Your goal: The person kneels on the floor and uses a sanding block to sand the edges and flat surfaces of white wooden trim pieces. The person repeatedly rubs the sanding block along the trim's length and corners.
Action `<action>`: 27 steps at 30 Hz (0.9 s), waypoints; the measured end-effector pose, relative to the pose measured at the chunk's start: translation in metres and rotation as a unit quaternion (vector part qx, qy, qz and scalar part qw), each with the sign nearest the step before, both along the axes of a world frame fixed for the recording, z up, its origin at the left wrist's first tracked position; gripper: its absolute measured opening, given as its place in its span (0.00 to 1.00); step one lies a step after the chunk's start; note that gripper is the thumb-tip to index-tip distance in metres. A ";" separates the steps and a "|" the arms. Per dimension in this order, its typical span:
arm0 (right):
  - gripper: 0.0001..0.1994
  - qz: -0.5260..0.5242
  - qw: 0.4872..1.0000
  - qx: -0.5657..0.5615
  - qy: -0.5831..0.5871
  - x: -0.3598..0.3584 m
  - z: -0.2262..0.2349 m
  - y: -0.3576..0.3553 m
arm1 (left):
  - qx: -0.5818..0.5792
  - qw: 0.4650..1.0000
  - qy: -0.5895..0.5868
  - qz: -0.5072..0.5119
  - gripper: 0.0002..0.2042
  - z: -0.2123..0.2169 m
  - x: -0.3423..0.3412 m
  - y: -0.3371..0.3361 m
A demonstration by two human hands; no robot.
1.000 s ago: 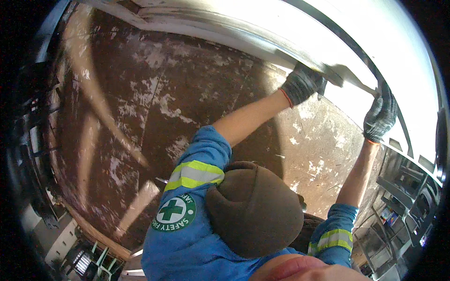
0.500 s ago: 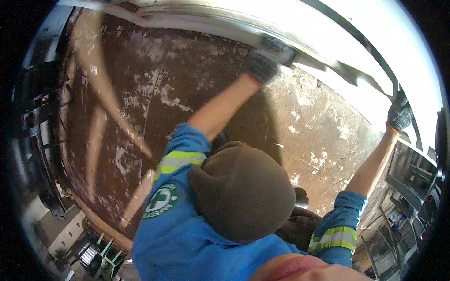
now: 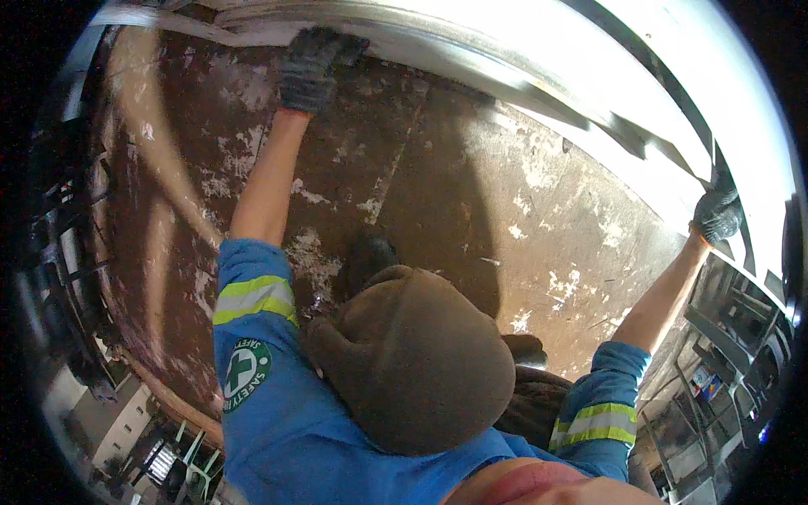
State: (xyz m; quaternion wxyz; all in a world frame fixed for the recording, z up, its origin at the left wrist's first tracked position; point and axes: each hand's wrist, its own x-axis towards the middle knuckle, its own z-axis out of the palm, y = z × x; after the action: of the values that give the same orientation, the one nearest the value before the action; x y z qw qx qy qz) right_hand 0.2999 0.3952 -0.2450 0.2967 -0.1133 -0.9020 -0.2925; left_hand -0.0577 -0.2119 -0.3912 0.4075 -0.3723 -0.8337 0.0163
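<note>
My left hand, in a dark grey knit glove, is at the lower edge of a long white panel at the far left. Its fingers look bent, and anything under them is hidden. At the far right, my right hand, gloved the same way, is closed around a white frame beside the panel. Both arms reach well apart, in blue sleeves with reflective bands.
Below the panel spreads a worn brown board floor with pale patches. My bent knee and a dark shoe are in the middle. Dark metal racks stand at the right; a green-framed item is at lower left.
My left hand has swept left along the panel's edge, from near the middle to the far left, and the left arm swung with it. My right hand has kept its place.
</note>
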 end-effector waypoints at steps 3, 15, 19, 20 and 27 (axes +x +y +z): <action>0.13 -0.040 0.999 -0.027 -0.014 0.013 0.008 0.002 | 0.018 0.988 -0.153 -0.026 0.23 0.008 -0.016 0.013; 0.06 -0.003 1.000 -0.007 0.030 0.007 0.010 -0.007 | -0.013 0.989 -0.148 0.003 0.17 0.013 -0.007 0.040; 0.08 -0.035 0.999 0.006 0.020 0.003 0.006 -0.005 | 0.047 0.967 -0.221 -0.115 0.18 -0.018 0.061 0.141; 0.09 -0.078 0.997 0.014 0.007 0.020 0.012 0.001 | 0.010 0.940 -0.300 -0.161 0.19 0.007 0.102 0.194; 0.15 -0.094 0.985 -0.138 0.044 0.004 0.002 0.002 | 0.012 0.961 -0.175 -0.215 0.17 -0.007 0.113 0.215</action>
State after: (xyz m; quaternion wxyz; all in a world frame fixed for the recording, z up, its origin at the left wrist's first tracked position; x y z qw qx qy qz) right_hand 0.3043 0.3975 -0.2432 0.2883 -0.2503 -0.9052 -0.1869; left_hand 0.0556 0.0032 -0.3981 0.2535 -0.5354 -0.7922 -0.1470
